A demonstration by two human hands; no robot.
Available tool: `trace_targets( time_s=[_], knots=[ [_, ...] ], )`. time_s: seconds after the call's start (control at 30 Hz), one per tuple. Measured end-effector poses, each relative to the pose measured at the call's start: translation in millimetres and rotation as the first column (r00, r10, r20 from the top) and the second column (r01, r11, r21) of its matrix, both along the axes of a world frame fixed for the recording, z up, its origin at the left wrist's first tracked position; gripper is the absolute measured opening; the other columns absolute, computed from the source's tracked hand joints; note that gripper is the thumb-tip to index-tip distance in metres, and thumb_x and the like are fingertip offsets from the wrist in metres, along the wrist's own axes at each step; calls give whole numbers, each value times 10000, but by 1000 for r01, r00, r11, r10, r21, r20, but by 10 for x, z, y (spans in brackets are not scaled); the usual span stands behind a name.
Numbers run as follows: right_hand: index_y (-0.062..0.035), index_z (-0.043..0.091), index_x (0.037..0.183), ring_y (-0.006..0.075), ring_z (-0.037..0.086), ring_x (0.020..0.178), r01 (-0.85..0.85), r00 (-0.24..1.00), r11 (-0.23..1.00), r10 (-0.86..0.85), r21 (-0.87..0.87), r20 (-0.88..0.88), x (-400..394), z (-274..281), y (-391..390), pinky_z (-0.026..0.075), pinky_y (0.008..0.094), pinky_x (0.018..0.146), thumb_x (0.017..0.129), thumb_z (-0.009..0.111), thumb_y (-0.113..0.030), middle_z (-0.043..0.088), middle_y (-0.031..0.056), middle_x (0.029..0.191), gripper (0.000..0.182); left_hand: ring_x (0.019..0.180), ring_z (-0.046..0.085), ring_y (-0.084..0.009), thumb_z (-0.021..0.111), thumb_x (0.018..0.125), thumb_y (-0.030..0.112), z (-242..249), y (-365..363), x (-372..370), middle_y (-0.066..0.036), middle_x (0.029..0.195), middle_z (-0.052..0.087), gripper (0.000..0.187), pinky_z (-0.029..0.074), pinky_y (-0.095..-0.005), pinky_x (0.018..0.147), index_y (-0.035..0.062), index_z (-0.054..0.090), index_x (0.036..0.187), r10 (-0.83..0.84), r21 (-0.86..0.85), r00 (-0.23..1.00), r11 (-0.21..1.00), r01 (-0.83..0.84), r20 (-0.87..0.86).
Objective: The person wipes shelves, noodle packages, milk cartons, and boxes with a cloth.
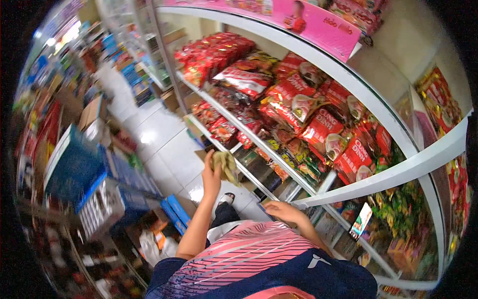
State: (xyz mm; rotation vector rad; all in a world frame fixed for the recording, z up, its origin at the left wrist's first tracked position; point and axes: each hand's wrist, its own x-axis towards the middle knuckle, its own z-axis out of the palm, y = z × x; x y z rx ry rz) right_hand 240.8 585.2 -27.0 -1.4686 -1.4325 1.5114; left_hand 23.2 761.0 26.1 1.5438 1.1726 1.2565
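My left hand (211,175) is wrapped round a crumpled yellowish cloth (226,167), held out over the aisle beside the front rail of the lower shelf. My right hand (284,211) is lower and nearer my body, fingers stretched out and holding nothing, close to the white shelf frame (318,199). Beyond both hands, red instant noodle packets (354,158) lie in rows on the shelf. More packets (219,128) sit on the tier below.
A curved white frame (398,172) crosses on the right. A phone (361,220) with a lit screen is near the lower shelf rail. Blue boxes (74,162) and stacked goods line the left side of the tiled aisle (167,154). A pink sign (323,25) runs along the upper shelf.
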Motion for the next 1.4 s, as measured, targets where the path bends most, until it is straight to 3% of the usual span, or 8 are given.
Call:
trace_targets(
  time_s=[0.27, 0.47, 0.63, 0.83, 1.0, 1.17, 1.3, 1.4],
  knots=[
    [4, 590, 830, 157, 593, 766, 647, 719, 638, -692, -418, 56, 485, 909, -919, 483, 265, 658, 843, 467, -210, 608, 71, 805, 248, 995, 483, -325, 482, 759, -56, 389, 1517, 603, -176, 1056, 499, 353, 386, -358, 851, 37, 489, 1099, -129, 339, 969, 920, 196, -210],
    [-8, 583, 833, 146, 572, 671, 912, -156, -166, -986, 375, -57, 900, 753, -1747, 465, 280, 547, 859, 454, -273, 591, 69, 790, 296, 945, 478, -331, 588, 726, 163, 51, 1334, 1272, -170, 985, 509, 274, 390, -388, 811, 52, 554, 974, -379, 383, 755, 688, 617, -535],
    [22, 528, 1030, 179, 520, 738, 627, -542, 25, -704, 779, 459, 1782, 311, -1862, 431, 324, 650, 854, 449, -245, 567, 79, 871, 330, 857, 493, -324, 595, 722, 182, 99, 1599, 1260, -154, 903, 517, 191, 397, -403, 757, 53, 575, 861, -489, 364, 703, 618, 697, -517],
    [-1, 537, 907, 195, 510, 738, 806, -447, 131, -505, 577, 739, 2019, 268, -1686, 417, 323, 674, 815, 490, -185, 549, 65, 825, 211, 1007, 414, -370, 614, 716, 182, 61, 2454, 784, -130, 913, 541, 193, 333, -446, 853, 74, 586, 873, -156, 531, 846, 717, 453, -510],
    [-18, 526, 785, 174, 476, 697, 529, -607, -246, -778, 812, 160, 1197, 369, -1618, 400, 294, 693, 780, 515, -117, 502, 29, 725, 100, 964, 447, -350, 604, 730, 191, 11, 2676, 664, -177, 954, 512, 243, 374, -419, 812, 25, 553, 900, -205, 412, 806, 774, 481, -555],
    [-21, 537, 775, 103, 474, 650, 933, 107, 131, -990, 335, 88, -453, 1991, -772, 378, 223, 620, 772, 553, -138, 510, 23, 685, 118, 876, 455, -374, 604, 735, 177, 68, 2043, 886, -206, 907, 470, 275, 380, -432, 742, 14, 523, 942, -375, 361, 749, 702, 614, -546],
    [-33, 553, 822, 159, 505, 641, 170, 818, 703, -492, 691, 298, -1197, 3389, -163, 413, 264, 606, 776, 560, -242, 534, 45, 711, 214, 883, 463, -353, 603, 725, 202, 15, 1766, 1022, -197, 922, 472, 274, 386, -427, 743, 45, 540, 941, -418, 358, 665, 604, 712, -619],
    [-47, 597, 947, 200, 559, 745, -324, 827, 876, 78, 358, 557, -1693, 3911, -284, 464, 310, 652, 802, 556, -342, 590, 71, 856, 331, 882, 471, -349, 599, 731, 218, 22, 1861, 1056, -188, 912, 482, 272, 391, -417, 739, 36, 549, 928, -432, 359, 643, 573, 737, -632]
  ],
)
